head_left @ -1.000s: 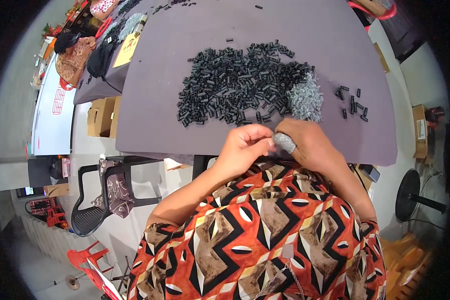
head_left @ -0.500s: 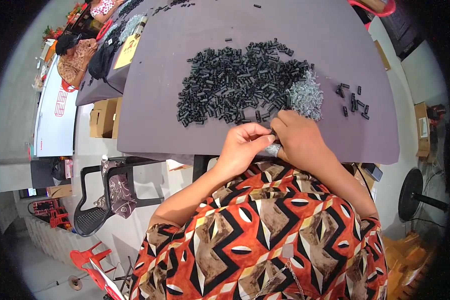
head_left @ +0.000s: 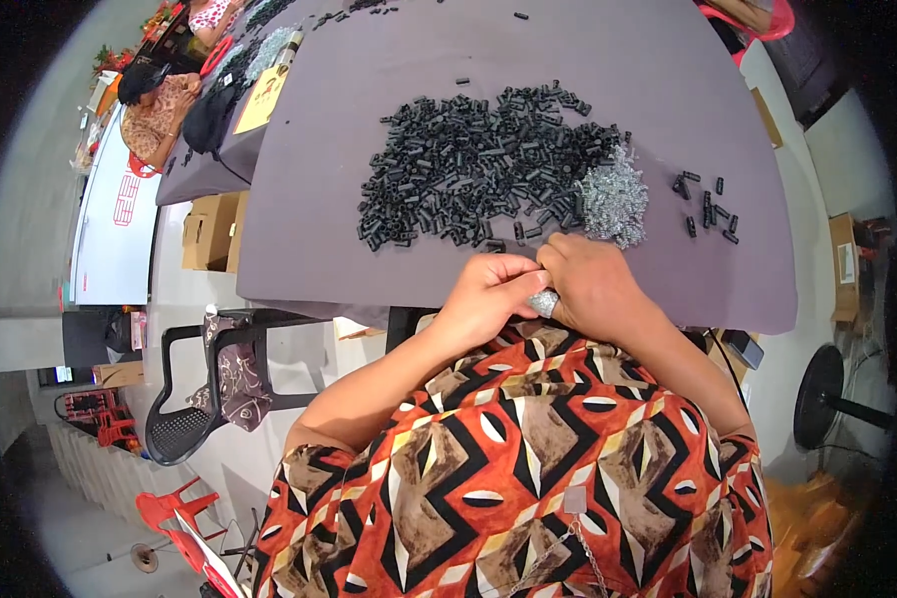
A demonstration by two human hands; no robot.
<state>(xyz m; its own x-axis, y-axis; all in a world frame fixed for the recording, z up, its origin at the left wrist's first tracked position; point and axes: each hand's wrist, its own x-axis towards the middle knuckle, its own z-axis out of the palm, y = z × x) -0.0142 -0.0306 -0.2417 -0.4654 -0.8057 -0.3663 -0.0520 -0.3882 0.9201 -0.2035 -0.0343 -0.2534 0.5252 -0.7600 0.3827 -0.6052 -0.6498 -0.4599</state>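
My left hand (head_left: 488, 297) and my right hand (head_left: 598, 286) meet at the table's near edge, fingers pinched together. A small dark bit shows between the fingertips, too hidden to name. Just below them a silvery, crinkled-looking thing (head_left: 543, 302) sits against the fingers of my right hand; its kind is unclear. Beyond my hands spreads a large pile of short black cylindrical pieces (head_left: 458, 164). Touching its right side is a heap of small clear, shiny pieces (head_left: 614, 201), just past my right hand.
Several black pieces (head_left: 713, 212) lie apart on the grey-covered table (head_left: 319, 219) at the right. A black chair (head_left: 179, 399) stands at the lower left, a black round-based stand (head_left: 817, 397) at the right. Another person (head_left: 154, 120) sits at the far left table.
My hands have drawn slightly closer together, and the dark bit between the fingertips is less visible. The view has shifted a little. The piles look the same.
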